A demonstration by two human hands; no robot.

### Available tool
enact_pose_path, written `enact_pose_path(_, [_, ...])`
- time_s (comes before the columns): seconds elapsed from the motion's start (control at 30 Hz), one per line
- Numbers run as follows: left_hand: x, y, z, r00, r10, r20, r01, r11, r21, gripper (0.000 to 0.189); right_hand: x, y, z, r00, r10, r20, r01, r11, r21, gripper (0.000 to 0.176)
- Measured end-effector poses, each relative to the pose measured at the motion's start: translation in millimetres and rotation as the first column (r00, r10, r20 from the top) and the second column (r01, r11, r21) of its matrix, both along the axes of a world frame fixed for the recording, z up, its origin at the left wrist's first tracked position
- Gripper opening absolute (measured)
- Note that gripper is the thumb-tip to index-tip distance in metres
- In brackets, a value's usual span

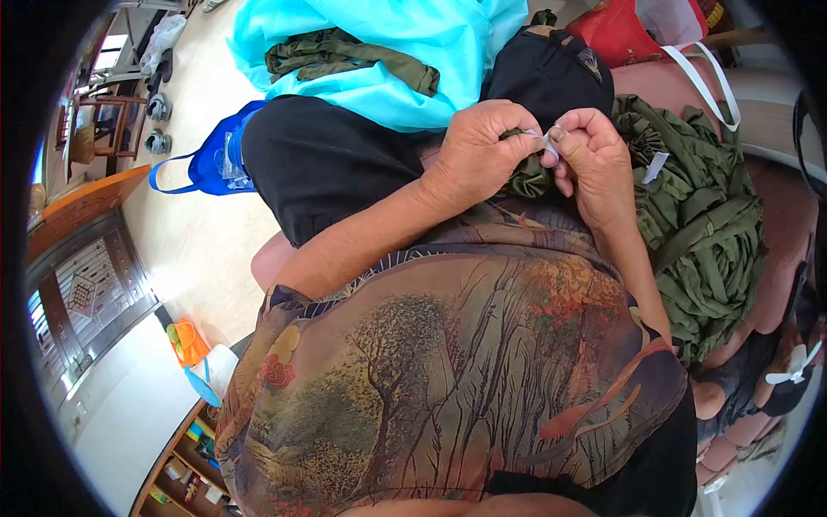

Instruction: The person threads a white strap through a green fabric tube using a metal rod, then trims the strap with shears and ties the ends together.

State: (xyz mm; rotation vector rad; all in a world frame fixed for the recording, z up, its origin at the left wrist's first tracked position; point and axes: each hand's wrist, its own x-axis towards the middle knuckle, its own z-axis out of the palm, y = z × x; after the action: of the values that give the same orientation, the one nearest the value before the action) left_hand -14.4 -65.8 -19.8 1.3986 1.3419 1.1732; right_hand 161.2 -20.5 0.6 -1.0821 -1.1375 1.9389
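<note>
Both hands meet over the lap, near the knee in black trousers. My left hand (487, 146) is closed in a pinch on a small white tag (548, 145). From the other side, thumb and fingers of my right hand (590, 159) pinch the same tag. Below the fingers hangs a dark green cloth piece (527, 177), partly hidden by my left hand. A big heap of green cloth strips (698, 224) lies to the right, with another white tag (656, 167) on it. More green cloth (353, 60) rests on a turquoise sheet (448, 26) ahead.
A blue bag (209, 164) stands at the left with clear plastic in it. At the upper right is a red bag (613, 33) with a white handle. Shoes (158, 108) are on the floor at the upper left. Another person's limb (708, 400) shows at the lower right.
</note>
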Motion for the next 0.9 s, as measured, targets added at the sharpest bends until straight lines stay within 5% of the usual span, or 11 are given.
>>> enact_pose_path(0.07, [1,2,-5,0.997,0.023,0.078,-0.023,1.0,0.008,0.009,0,-1,1,0.999,0.0,0.043,-0.004,0.994,0.105,0.01])
enact_pose_path(0.27, [-2,2,3,0.939,0.113,0.326,0.001,0.944,-0.329,0.011,-12,-10,0,0.936,-0.123,0.331,-0.113,0.785,0.609,0.018])
enact_pose_path(0.37, [-1,2,-2,0.963,0.062,0.261,0.006,0.968,-0.253,0.01,-13,-7,4,0.864,-0.209,0.457,-0.255,0.601,0.758,0.023])
enact_pose_path(0.47, [-3,3,-2,0.989,0.003,0.147,0.017,0.99,-0.137,0.007,-12,-5,3,0.861,-0.194,0.471,-0.277,0.598,0.752,0.019])
enact_pose_path(0.67, [-4,0,-1,0.98,0.036,-0.193,-0.006,0.988,0.154,0.007,-5,1,1,0.869,-0.011,0.494,-0.272,0.824,0.497,0.01])
enact_pose_path(0.77, [-6,3,-1,0.974,0.061,-0.217,0.01,0.949,0.315,0.009,-2,6,8,0.934,0.129,0.333,-0.194,0.966,0.17,0.01])
enact_pose_path(0.87, [-7,4,-2,0.996,0.016,-0.084,-0.001,0.984,0.176,0.009,4,12,14,0.955,0.216,0.202,-0.189,0.972,-0.141,0.009])
enact_pose_path(0.9, [-7,4,-1,0.999,0.004,-0.049,0.001,0.995,0.105,0.008,6,13,12,0.958,0.222,0.182,-0.202,0.971,-0.124,0.009])
